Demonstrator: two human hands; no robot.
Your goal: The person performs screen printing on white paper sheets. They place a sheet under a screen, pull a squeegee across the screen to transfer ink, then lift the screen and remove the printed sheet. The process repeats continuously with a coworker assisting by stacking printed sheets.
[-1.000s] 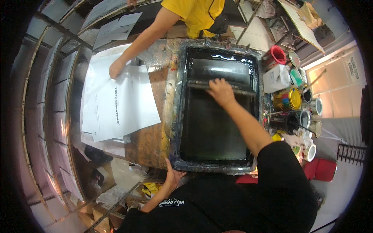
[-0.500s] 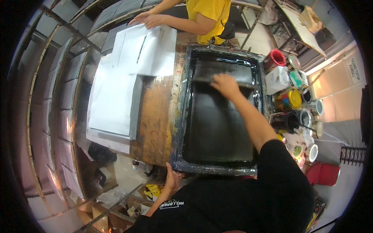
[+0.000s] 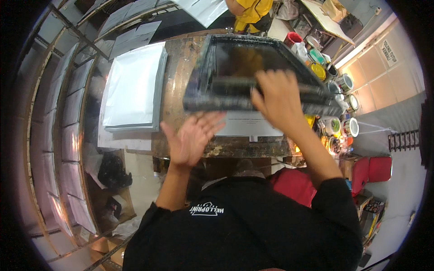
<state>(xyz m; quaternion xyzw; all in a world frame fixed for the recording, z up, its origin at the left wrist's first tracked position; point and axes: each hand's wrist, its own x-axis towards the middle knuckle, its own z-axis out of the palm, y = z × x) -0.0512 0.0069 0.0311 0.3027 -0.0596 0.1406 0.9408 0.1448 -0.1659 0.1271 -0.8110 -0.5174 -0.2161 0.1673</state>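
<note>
The black screen-printing frame (image 3: 194, 104) is tilted, its near edge raised off the wooden table (image 3: 178, 67). My right hand (image 3: 278, 97) is closed around a dark squeegee (image 3: 231, 86) lying across the screen; both are slightly smeared by motion. Just below the frame's near left edge is my left hand (image 3: 192, 137), palm up with fingers spread; whether its fingertips touch the frame I cannot tell. Under the raised frame a white sheet (image 3: 246, 125) with small printed lines lies on the table, partly hidden.
A stack of white paper (image 3: 133, 90) stands on the table's left. Racks holding sheets (image 3: 74, 108) line the left side. Paint cans (image 3: 350, 127) crowd the right, near a red chair (image 3: 379, 169). Beyond the table, a person in yellow (image 3: 253, 16) is beside a lifted sheet (image 3: 203, 10).
The frame's near edge has risen, exposing the sheet beneath. My right hand and squeegee have come nearer. My left hand has moved up beside the frame. The other person's sheet has left the stack.
</note>
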